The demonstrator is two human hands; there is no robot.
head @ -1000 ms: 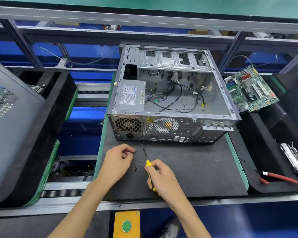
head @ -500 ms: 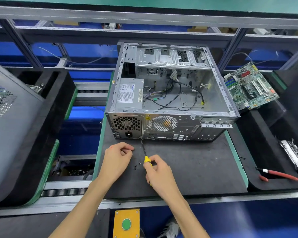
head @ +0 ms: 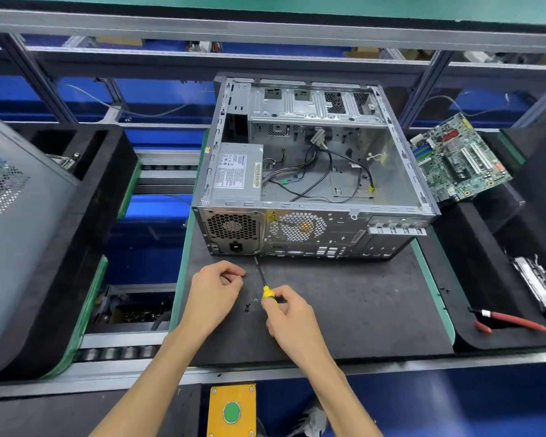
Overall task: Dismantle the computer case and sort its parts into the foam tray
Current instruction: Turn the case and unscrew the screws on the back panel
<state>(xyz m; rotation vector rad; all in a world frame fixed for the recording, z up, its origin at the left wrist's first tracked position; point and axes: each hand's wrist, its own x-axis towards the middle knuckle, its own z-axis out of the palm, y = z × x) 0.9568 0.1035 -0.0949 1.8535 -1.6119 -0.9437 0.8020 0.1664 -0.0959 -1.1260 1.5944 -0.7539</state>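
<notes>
From the head camera, the computer case [head: 312, 171] lies open on its side at the back of a dark mat [head: 360, 304], its rear panel facing the person; inside it sit the grey power supply [head: 238, 173] at the left and a tangle of loose cables [head: 316, 175] on the floor of the shell. To the right, a black foam tray [head: 473, 269] carries a green motherboard [head: 457, 157] leaning at its far end, what looks like a finned metal part [head: 539, 285] in a nearer recess, though the edge of the view blurs it, and red-handled pliers [head: 514, 320] on its near lip. The right hand [head: 292, 316] grips a yellow-handled screwdriver [head: 264, 283], its tip touching the lower edge of the rear panel just beside the power socket. The left hand [head: 216, 290] rests on the mat with fingers curled in, holding nothing I can see. Two small screws [head: 251, 304] lie between the hands. The mat right of the hands offers open room up to its green edge. Compared with a second ago, the screwdriver tip has moved forward from the mat to the case.
</notes>
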